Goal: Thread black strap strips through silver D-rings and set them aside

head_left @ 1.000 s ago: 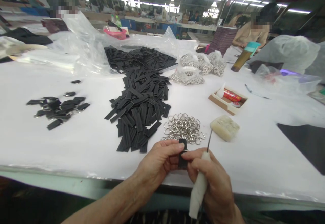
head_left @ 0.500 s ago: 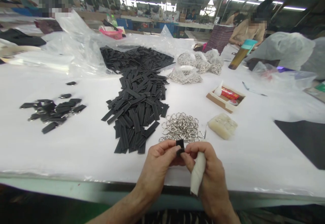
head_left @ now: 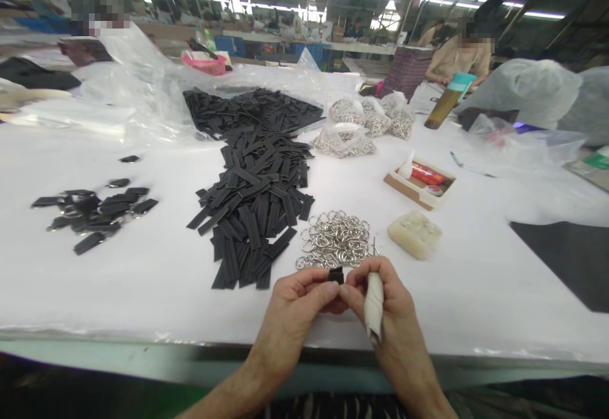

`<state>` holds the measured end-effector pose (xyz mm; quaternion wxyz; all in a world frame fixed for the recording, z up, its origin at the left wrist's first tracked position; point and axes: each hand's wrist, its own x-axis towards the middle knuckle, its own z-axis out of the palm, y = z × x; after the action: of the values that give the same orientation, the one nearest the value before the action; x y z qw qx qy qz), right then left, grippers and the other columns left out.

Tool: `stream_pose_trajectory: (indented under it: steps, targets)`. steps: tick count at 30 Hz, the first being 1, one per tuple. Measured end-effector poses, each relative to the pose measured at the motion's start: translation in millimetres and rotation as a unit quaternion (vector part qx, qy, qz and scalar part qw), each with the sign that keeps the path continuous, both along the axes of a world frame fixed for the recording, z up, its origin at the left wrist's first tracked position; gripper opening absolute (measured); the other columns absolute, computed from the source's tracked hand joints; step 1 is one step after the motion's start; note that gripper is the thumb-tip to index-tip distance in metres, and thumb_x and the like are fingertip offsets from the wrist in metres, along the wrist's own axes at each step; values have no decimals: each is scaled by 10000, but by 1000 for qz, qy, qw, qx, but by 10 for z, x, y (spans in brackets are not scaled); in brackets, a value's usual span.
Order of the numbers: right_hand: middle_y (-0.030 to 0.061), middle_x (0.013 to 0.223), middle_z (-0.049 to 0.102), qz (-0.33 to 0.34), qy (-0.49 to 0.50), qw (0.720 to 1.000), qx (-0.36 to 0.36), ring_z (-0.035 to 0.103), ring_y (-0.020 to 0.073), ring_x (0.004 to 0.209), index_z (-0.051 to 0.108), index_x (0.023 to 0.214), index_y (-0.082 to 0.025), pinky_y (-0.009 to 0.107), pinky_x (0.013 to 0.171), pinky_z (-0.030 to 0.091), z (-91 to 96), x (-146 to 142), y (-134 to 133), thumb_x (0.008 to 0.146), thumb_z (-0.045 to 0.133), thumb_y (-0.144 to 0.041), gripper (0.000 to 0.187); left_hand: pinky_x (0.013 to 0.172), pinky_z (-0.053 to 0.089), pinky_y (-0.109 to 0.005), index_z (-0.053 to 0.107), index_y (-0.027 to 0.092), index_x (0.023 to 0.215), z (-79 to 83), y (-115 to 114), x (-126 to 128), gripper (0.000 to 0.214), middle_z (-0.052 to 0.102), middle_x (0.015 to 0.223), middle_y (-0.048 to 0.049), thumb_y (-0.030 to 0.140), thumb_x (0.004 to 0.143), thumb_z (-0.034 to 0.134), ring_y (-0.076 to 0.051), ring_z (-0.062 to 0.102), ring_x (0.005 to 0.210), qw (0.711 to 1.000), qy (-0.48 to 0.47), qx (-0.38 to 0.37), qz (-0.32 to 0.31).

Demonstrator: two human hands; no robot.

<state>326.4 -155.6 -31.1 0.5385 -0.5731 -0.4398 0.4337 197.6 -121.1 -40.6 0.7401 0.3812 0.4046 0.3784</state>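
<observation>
My left hand (head_left: 299, 298) and my right hand (head_left: 380, 302) meet near the table's front edge, both pinching a small folded black strip (head_left: 335, 275) between thumbs and fingertips. My right hand also grips a tool with a white cloth-wrapped handle (head_left: 373, 302); its thin metal tip points away towards a heap of silver D-rings (head_left: 335, 238) just beyond my fingers. A big pile of flat black strips (head_left: 257, 197) lies to the left of the rings.
A pale yellowish block (head_left: 413, 234) sits right of the rings. A small cardboard tray with glue tubes (head_left: 419, 181), bags of rings (head_left: 361, 124), a bottle (head_left: 445, 102), finished black pieces (head_left: 90, 213) at left, a dark sheet (head_left: 566, 260) at right. Other people work at the far side.
The black strip has been folded down shorter between my fingers. My right hand has tilted the tool so that less of its metal tip shows. The view has shifted slightly.
</observation>
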Motion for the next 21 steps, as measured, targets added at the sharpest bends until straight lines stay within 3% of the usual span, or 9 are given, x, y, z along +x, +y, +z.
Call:
stream_pose_trajectory:
  steps: [7, 14, 16, 20, 21]
  targets:
    - [-61, 623, 509, -12, 10, 1000, 1, 555, 107, 541, 520, 873, -212, 194, 506, 461, 31, 3, -3, 807, 636, -282, 151, 712, 489, -256, 696, 133, 855, 103, -10, 6, 136, 683, 730, -48, 243, 812, 629, -155, 615, 692, 998, 45, 46, -8]
    - [-34, 665, 563, -42, -11, 998, 43, 551, 120, 577, 529, 800, -213, 192, 498, 455, 28, -12, 0, 802, 633, -262, 115, 677, 488, -224, 702, 138, 834, 140, -19, 15, 145, 672, 719, -46, 239, 820, 599, -149, 609, 692, 991, 103, 84, -15]
    - [-21, 692, 572, -47, -32, 998, 39, 548, 128, 598, 532, 800, -213, 194, 485, 437, 16, -2, -8, 805, 628, -269, 111, 562, 482, -208, 701, 144, 857, 131, -19, 4, 161, 654, 668, -37, 264, 806, 607, -134, 588, 589, 989, 125, 70, -24]
    - [-8, 740, 576, -35, -67, 997, 23, 527, 128, 608, 525, 825, -213, 193, 461, 392, -26, 12, -19, 829, 597, -294, 108, 351, 368, -168, 698, 163, 817, 158, -14, -6, 141, 671, 910, -62, 268, 731, 664, -69, 502, 432, 982, 173, 80, 1]
    - [-12, 734, 568, -32, -68, 997, 21, 514, 124, 596, 522, 826, -214, 194, 458, 384, -33, 11, -19, 830, 593, -297, 110, 340, 356, -164, 694, 161, 828, 171, -13, -5, 148, 675, 877, -59, 268, 730, 661, -67, 496, 415, 980, 180, 80, 0]
